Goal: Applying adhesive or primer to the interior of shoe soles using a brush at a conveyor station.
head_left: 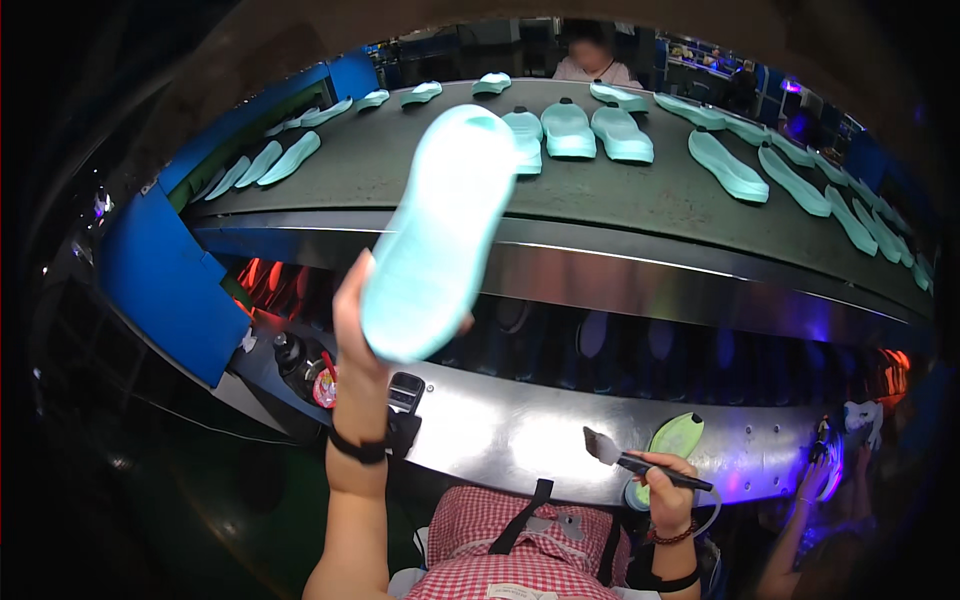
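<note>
My left hand (352, 315) is raised and closed around the heel end of a pale turquoise shoe sole (435, 240). Its toe end points up over the conveyor belt, and some of my fingers are hidden behind it. Lower right, my right hand (670, 488) grips a flat brush (640, 464) by its black handle, bristles pointing left above the metal work ledge (510, 430). Just behind that hand lies a yellow-green sole-shaped piece (678, 436) with a dark tip. A round container (637, 494), partly covered, sits beside my right fingers.
Many turquoise soles (727, 167) lie in rows on the dark conveyor belt (380, 185). Below it, orange heater glow (275, 285) shows at the left. A dark bottle (295, 360) stands on the ledge's left end. Another person's hand (815, 478) works at the right; someone sits beyond the belt.
</note>
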Motion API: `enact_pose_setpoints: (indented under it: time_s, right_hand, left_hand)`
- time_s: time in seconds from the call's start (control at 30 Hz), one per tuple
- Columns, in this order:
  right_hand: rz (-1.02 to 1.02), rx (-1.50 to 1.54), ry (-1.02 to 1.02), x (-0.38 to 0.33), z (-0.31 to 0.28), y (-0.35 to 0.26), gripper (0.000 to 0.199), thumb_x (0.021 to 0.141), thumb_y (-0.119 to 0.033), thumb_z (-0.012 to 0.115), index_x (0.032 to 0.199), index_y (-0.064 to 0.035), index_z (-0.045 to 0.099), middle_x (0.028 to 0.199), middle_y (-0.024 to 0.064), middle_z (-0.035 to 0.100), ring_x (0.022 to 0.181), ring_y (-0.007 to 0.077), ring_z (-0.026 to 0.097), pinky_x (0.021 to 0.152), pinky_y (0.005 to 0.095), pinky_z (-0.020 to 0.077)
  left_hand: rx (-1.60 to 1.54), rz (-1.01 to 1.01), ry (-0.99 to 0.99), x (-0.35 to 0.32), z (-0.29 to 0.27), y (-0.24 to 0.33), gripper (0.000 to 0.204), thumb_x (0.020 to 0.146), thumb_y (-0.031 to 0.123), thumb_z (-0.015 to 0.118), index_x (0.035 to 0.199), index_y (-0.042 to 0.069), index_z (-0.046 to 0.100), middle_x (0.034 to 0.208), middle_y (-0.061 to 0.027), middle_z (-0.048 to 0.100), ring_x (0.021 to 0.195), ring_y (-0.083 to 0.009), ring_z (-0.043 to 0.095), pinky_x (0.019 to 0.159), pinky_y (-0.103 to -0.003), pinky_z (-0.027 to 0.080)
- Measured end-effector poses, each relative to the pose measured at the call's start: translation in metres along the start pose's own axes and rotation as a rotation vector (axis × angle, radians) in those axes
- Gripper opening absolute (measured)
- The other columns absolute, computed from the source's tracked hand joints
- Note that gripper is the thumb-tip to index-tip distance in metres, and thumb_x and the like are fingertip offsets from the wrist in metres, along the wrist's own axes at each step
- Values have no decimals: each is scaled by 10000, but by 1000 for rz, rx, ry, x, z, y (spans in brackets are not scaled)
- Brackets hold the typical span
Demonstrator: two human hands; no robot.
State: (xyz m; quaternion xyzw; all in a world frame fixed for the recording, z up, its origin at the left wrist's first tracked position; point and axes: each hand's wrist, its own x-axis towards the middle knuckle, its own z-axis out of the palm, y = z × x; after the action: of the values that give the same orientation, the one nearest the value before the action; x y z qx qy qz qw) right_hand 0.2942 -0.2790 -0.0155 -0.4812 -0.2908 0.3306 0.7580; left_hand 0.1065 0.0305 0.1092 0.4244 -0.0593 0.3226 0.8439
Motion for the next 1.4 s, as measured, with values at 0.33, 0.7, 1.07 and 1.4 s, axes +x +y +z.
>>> enact_pose_setpoints:
  time_s: [0.33,0.7,1.07,1.4]
  right_hand:
    - [123,43,58,2,1,34,282,769,-2,569,1038,80,544,1005,174,601,803,185,597,697,254,477]
    - [26,161,278,-2,-31,35,224,727,69,579,949,46,581,949,170,612,832,200,595,778,272,463]
    - [75,176,271,-2,-39,39,210,742,51,585,951,62,593,937,144,621,859,183,591,811,271,447]
    - [166,38,118,7,-25,41,209,742,66,559,949,73,591,958,172,617,882,216,594,840,304,445]
  left_hand:
    - [1225,330,456,169,-58,-14,604,816,282,533,1302,16,293,1341,-236,277,1268,-359,240,1017,-429,238]
    - [1493,861,411,103,-16,-36,113,771,122,563,826,23,559,986,-106,566,1022,-258,462,906,-357,329]
    - [-257,-258,42,-83,-39,-100,837,771,570,417,1278,-78,261,1148,-278,452,963,-429,535,842,-534,439]
    - [-785,-562,221,-88,-15,-252,816,756,715,290,1304,113,347,1254,-153,438,1111,-364,452,958,-556,294]
